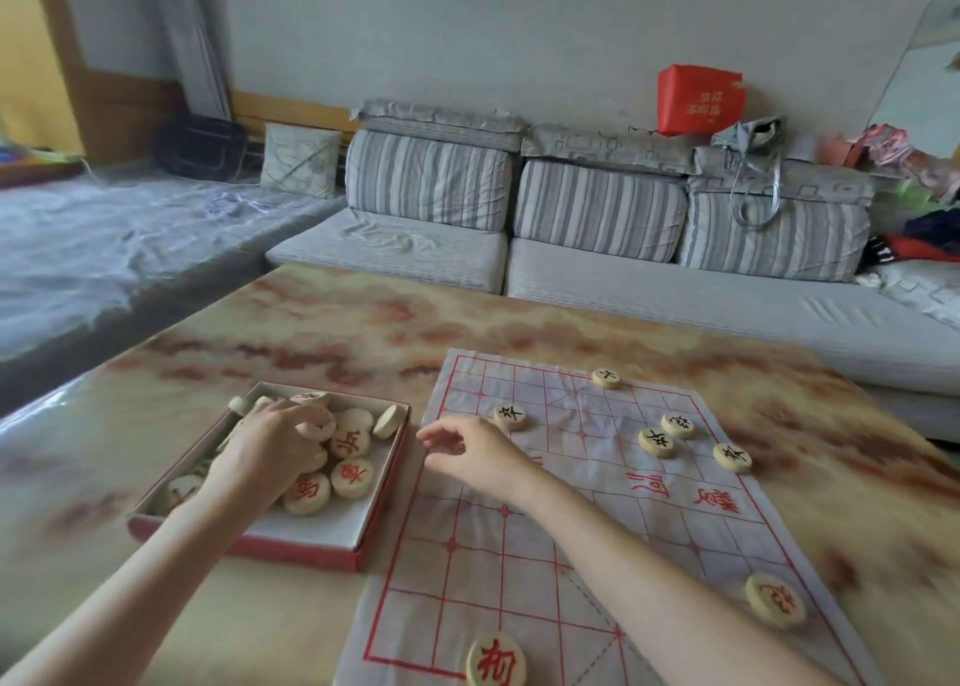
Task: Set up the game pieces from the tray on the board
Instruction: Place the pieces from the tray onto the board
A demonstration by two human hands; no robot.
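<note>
Item 1, the tray (260,548): a shallow red-walled box on the marbled table (311,332), just left of the board. I count a loose heap of tray pieces (351,477) in it, some flat with red characters up, one piece on edge (387,421) leaning at the far right wall.

Item 2, the left hand (270,451): it is laid over the heap, fingers bent onto a pale disc (318,424) at the far side. I cannot tell whether it pinches that disc or only touches it.

Item 3, the right hand (467,449): it hovers over the board's left margin with fingers loosely curled, holding nothing.

Item 4, the board (519,581): a thin, creased sheet with a red grid. Five black-marked pieces sit on the far half: one at the left (510,416), one on the far edge (606,378), a close pair (656,442), and one at the right edge (731,458). Two red-marked pieces sit on the near half, at the near edge (496,659) and at the right (775,600).

Risks, as I judge them:
- The right forearm lies across the sheet, so a drag could shift it and slide the seated pieces off their points.
- Rummaging could knock the leaning disc out over the low wall.
- Stacked discs may lift together and one may drop.
</note>
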